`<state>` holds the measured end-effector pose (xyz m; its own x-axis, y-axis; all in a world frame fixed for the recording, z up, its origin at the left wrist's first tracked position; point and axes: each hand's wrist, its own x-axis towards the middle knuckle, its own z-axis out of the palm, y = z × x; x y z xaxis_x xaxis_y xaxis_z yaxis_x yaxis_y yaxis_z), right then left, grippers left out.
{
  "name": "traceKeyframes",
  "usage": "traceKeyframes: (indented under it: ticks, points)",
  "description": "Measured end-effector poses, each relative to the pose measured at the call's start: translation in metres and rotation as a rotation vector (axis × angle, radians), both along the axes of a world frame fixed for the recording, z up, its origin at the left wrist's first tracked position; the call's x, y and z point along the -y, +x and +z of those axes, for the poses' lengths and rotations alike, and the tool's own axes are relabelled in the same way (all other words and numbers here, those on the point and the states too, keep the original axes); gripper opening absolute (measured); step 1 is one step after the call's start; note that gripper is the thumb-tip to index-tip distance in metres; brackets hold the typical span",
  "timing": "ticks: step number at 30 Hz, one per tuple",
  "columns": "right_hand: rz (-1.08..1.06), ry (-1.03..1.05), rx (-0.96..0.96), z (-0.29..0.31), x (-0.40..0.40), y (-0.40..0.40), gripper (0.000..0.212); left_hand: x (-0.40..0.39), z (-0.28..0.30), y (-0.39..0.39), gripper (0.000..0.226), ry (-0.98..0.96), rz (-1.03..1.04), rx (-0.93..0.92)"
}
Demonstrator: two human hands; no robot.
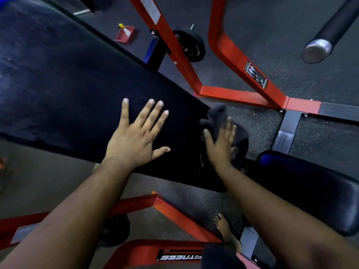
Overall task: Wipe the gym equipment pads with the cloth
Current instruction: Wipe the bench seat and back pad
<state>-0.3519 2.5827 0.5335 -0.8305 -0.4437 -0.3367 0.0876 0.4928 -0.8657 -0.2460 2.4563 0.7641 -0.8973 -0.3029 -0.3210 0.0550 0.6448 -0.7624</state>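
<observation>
Mid-wipe, by the look of it. Left hand (134, 136) flat on long back pad (64, 82), fingers spread straight, holding nothing, centre frame. Right hand (220, 146) presses dark cloth (216, 117) at pad's lower end, centre-right; fingers fairly straight over cloth, grip unclear (blur). Upper left of pad looks streaky, can't tell wet or dusty. Seat pad (310, 189), lower right, prob. still to do. Red frame (229, 55): sticker unreadable; bottom label reads "FITNESS", upside down.

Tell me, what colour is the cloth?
The cloth under the right hand is black, seen in the head view.
</observation>
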Motion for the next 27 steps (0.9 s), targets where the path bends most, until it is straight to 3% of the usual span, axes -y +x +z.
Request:
traceKeyframes:
  ticks: [2, 4, 6, 9, 11, 14, 17, 19, 21, 27]
  points:
    - [0.116, -0.050, -0.136, -0.004, -0.003, 0.004, 0.083, -0.002, 0.001, -0.003, 0.097, 0.011, 0.006, 0.008]
    - [0.064, -0.059, -0.083, -0.029, -0.021, -0.004, 0.086, -0.003, 0.001, -0.002, 0.097, 0.009, 0.007, 0.015]
    - [-0.072, 0.011, 0.128, -0.067, -0.041, -0.014, 0.089, -0.002, 0.000, -0.001, 0.097, -0.012, 0.013, 0.016]
    - [-0.349, 0.043, 0.619, -0.112, -0.070, -0.008, 0.124, -0.004, 0.000, -0.002, 0.096, -0.026, 0.009, 0.022]
    - [-0.418, 0.066, 0.764, -0.119, -0.076, 0.026, 0.128, -0.002, -0.001, -0.002, 0.094, -0.026, -0.005, 0.012]
    - [-0.387, 0.042, 0.619, -0.087, -0.074, 0.067, 0.095, -0.002, 0.000, -0.004, 0.096, -0.019, -0.004, 0.021]
    - [-0.283, 0.052, 0.335, -0.072, -0.057, 0.035, 0.077, 0.000, -0.004, 0.001, 0.097, -0.041, -0.028, 0.014]
    - [-0.176, 0.067, 0.202, -0.066, -0.040, -0.006, 0.074, 0.000, -0.004, 0.000, 0.097, -0.028, -0.020, 0.009]
    - [-0.185, 0.032, 0.209, -0.057, -0.029, -0.019, 0.076, -0.001, -0.003, 0.001, 0.097, -0.018, -0.018, 0.008]
    - [-0.063, -0.016, 0.170, -0.048, -0.064, 0.107, 0.087, -0.002, -0.002, -0.001, 0.096, -0.042, -0.021, 0.017]
